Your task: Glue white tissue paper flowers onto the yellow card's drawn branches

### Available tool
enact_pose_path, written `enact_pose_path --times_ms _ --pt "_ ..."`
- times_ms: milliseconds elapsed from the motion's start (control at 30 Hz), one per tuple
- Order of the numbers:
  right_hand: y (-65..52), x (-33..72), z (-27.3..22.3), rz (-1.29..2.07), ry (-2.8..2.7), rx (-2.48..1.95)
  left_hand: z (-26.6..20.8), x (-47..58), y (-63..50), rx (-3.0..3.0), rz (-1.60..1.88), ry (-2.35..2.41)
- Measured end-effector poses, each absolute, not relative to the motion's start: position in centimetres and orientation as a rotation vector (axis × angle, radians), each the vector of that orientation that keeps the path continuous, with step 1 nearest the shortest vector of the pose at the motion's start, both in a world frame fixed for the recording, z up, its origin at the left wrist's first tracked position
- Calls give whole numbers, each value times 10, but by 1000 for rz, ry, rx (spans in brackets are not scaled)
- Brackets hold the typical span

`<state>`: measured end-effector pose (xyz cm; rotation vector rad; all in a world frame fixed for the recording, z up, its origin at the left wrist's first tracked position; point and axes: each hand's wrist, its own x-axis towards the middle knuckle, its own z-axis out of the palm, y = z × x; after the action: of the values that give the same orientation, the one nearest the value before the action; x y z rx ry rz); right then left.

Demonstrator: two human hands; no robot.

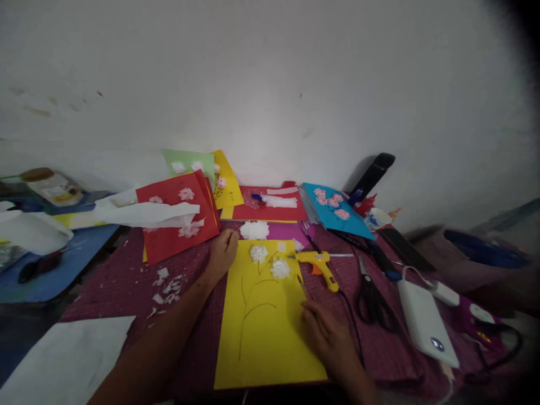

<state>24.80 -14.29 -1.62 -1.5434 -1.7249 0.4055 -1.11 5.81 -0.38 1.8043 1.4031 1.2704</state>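
A yellow sheet of paper lies in front of me, with a branching stem drawn on it. Two white paper flowers sit near its upper part. My left hand is closed by the sheet's upper left edge; whatever its curled fingers may hold is hidden. At the right edge, my right hand has its fingers closed around what looks like a pencil, its point toward the flowers. Just beyond the sheet's top is another white paper flower. A yellow glue gun lies to the right.
Black scissors and a white power bank are at right. Red, blue and green flower cards stand behind. Paper scraps and a white sheet lie left, on the purple cloth.
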Motion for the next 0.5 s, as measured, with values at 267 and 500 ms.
enact_pose_path --times_ms 267,500 --pt "-148 247 -4 494 -1745 -1606 -20 -8 68 1842 1317 1378" --pt "-149 249 -6 611 -1670 -1618 -21 -6 67 1948 1299 1344"
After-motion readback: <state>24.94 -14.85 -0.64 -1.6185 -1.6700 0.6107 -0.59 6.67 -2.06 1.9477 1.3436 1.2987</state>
